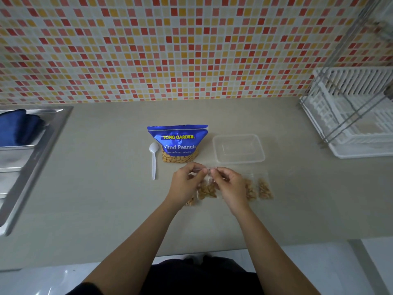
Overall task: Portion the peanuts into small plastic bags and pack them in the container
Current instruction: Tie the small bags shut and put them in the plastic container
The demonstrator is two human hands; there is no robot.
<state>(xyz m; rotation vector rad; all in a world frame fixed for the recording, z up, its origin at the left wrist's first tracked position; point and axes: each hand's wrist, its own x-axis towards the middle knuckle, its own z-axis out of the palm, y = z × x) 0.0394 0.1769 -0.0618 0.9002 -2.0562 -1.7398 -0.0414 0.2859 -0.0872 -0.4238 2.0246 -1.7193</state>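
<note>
Just in front of the peanut packet point(177, 143), the left hand point(187, 182) and right hand point(228, 184) pinch the top strip of a small peanut bag point(207, 190), fingers clamped on it. The bag looks light, limp and slippery, so the strip is the best hold.

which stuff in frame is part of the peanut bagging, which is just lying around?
Job: peanut pack; spoon; clear container; small bag, pinched at its top by left hand and right hand; filled bags on the counter.
Lying about: dish rack; sink; blue cloth.
</note>
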